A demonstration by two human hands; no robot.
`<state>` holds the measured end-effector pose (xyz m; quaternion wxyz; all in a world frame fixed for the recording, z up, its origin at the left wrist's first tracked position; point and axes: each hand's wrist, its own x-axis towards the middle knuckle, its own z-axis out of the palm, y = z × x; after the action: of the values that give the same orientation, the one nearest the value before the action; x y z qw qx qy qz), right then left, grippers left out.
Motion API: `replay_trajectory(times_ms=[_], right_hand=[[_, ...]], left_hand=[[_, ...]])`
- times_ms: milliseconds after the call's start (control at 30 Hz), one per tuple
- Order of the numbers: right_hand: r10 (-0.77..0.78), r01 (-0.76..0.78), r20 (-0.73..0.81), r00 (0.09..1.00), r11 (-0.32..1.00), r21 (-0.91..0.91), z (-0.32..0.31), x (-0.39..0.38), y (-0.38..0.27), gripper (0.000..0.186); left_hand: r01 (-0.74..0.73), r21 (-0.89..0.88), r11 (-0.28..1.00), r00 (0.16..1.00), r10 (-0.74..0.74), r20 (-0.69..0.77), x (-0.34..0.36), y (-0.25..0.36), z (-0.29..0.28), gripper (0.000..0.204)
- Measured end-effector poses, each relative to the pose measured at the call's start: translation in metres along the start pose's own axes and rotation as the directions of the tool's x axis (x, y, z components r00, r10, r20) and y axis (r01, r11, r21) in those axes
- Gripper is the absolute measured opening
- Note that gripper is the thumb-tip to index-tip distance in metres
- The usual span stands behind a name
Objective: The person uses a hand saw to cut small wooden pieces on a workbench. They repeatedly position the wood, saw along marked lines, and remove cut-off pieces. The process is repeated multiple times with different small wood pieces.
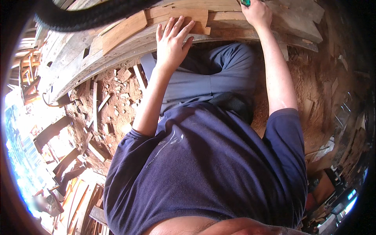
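Note:
My left hand (171, 49) lies flat with its fingers spread, its fingertips resting on a thin brown wooden piece (200, 17) with a notched corner. That piece lies on a low bench of thick, worn planks (231, 28). At the top edge, my right hand (256, 15) is closed round a tool with a green handle (245, 2); the rest of the tool is cut off by the picture's edge, so its kind does not show. Left of my left hand, a longer flat board (124, 32) sits on the same bench.
Small wood offcuts (121, 92) and sticks litter the reddish dirt on the left. Wood strips (78, 205) are piled at the lower left. A thick black cord or strap (94, 17) crosses the upper left. Mixed clutter, including an orange-brown box (323, 187), stands at the lower right.

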<state>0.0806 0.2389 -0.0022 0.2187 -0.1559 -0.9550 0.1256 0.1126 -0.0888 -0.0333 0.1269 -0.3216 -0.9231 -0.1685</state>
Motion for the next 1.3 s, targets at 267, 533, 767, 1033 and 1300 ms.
replay_trajectory(times_ms=[267, 533, 767, 1033, 1300], right_hand=[[0.028, -0.026, 0.036, 0.999, 0.999, -0.036, -0.004, 0.001, -0.003, 0.021], [0.016, -0.015, 0.018, 1.0, 1.0, -0.026, -0.001, 0.001, 0.0, 0.024], [-0.012, 0.012, 0.007, 1.0, 1.0, -0.008, 0.005, -0.001, 0.004, 0.025], [-0.036, 0.038, 0.089, 0.995, 0.999, -0.021, 0.017, 0.003, 0.023, 0.037], [-0.075, 0.094, -0.126, 0.989, 0.983, 0.155, 0.014, 0.013, 0.026, 0.035]], left_hand=[[-0.081, 0.063, 0.995, 0.988, 0.088, -0.127, 0.015, -0.006, 0.005, 0.049], [-0.087, -0.015, 0.996, 0.995, 0.086, -0.051, 0.044, 0.006, -0.07, 0.029], [-0.133, -0.079, 0.988, 0.99, 0.136, 0.025, 0.101, -0.004, -0.086, 0.03], [-0.097, 0.132, 0.987, 0.995, 0.091, 0.048, 0.129, -0.014, -0.043, 0.054], [0.039, 0.054, 0.998, 0.998, -0.036, -0.057, 0.124, -0.005, -0.034, 0.044]])
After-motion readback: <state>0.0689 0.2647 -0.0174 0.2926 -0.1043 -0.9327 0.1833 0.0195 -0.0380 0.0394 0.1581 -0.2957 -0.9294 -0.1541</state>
